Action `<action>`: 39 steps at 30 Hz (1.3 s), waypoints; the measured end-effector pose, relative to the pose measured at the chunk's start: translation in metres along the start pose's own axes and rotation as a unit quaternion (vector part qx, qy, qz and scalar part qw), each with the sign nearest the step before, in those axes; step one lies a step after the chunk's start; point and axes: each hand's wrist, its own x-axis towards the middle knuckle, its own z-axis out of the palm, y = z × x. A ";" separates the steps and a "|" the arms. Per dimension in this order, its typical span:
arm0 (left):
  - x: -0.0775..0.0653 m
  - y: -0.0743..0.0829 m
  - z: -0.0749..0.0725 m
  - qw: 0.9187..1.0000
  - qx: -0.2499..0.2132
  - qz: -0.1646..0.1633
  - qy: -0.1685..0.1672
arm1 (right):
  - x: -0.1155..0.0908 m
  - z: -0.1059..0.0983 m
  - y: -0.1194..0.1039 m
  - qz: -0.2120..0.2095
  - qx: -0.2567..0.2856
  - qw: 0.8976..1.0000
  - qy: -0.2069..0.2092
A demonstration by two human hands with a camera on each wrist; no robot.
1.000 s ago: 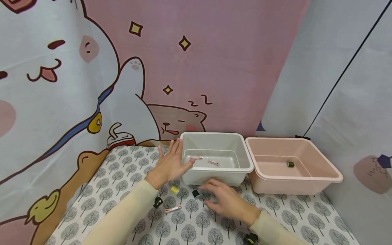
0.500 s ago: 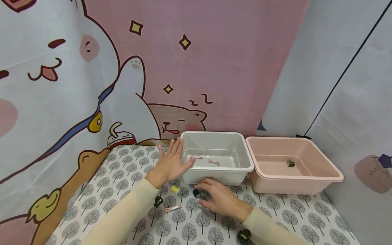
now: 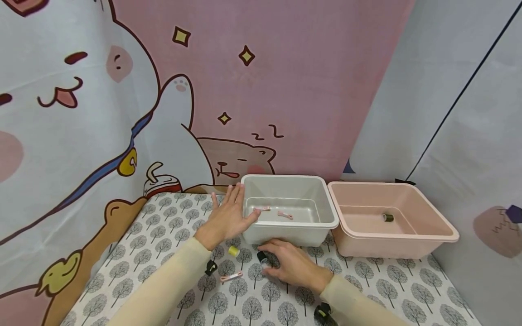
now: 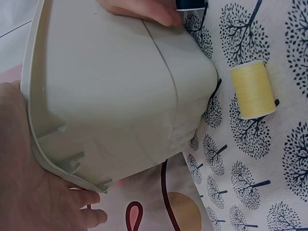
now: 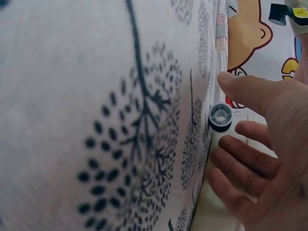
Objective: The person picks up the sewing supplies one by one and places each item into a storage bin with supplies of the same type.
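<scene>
My left hand (image 3: 226, 220) lies with straight fingers against the left rim of the white bin (image 3: 285, 234); in the left wrist view the palm and fingers overlap that rim. My right hand (image 3: 291, 262) is low over the cloth before the bin, thumb and fingers spread to either side of a dark thread spool (image 3: 261, 256). In the right wrist view this spool (image 5: 221, 117) shows its grey end, with a gap between it and the thumb. A yellow thread spool (image 4: 253, 90) lies on the cloth to its left, and a slim pink clip (image 3: 231, 276) lies nearer me.
Two small pink clips (image 3: 285, 215) lie inside the white bin. Right beside it stands a pink bin (image 3: 375, 246) holding a dark green thread spool (image 3: 388, 218). A tree-print cloth (image 3: 253, 310) covers the table, and a printed curtain (image 3: 306, 90) hangs behind.
My right hand has moved a little left, bringing thumb and fingers around the dark spool. The left hand has stayed against the white bin.
</scene>
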 end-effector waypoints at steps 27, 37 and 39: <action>-0.003 0.002 0.000 1.000 -0.001 -0.001 0.000 | 0.006 0.007 -0.010 0.019 -0.022 0.999 0.021; -0.002 0.002 -0.001 1.000 -0.001 -0.003 0.001 | 0.007 0.006 -0.013 0.024 -0.020 0.999 0.036; -0.002 0.002 -0.002 1.000 -0.003 -0.003 0.001 | 0.007 0.005 -0.013 0.025 -0.019 0.999 0.038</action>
